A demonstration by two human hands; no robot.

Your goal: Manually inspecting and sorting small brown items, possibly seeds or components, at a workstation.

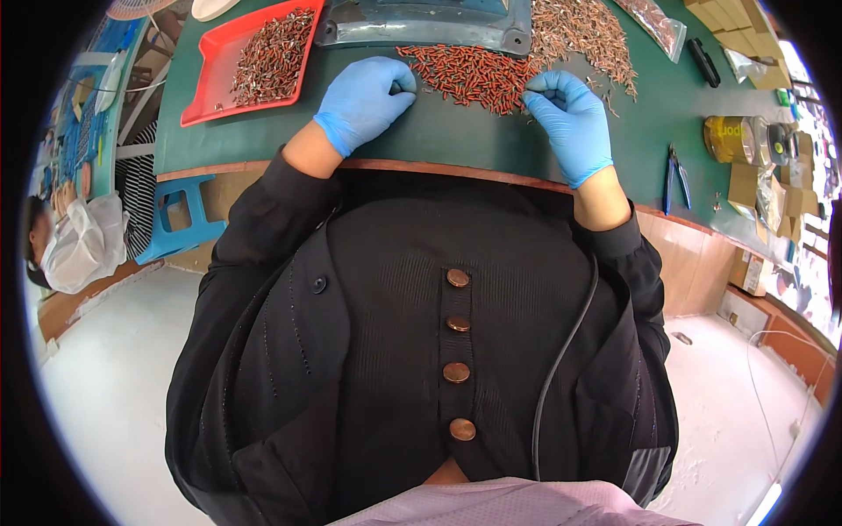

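Nearest the person, both forearms in black sleeves cross the near edge of the green worktop (456,140). The left hand (362,103), in a blue glove, rests knuckles up with its fingers curled in; the tips press close together near its far right corner, and whether they pinch a piece cannot be told. The right hand (572,120), also gloved, lies a little farther right, its fingertips bunched and touching the near right end of the heap of small red-brown parts (469,74).

That heap lies between the two hands and just beyond them, its long axis running left to right. The left hand's fingertips sit just beside the heap's left end; the right hand is the one in contact.

Farther off, a red tray (203,98) of similar parts stands at the far left, and a looser pile of brown parts (583,31) spreads at the far right. Blue-handled pliers (674,175) lie well apart, on the right.
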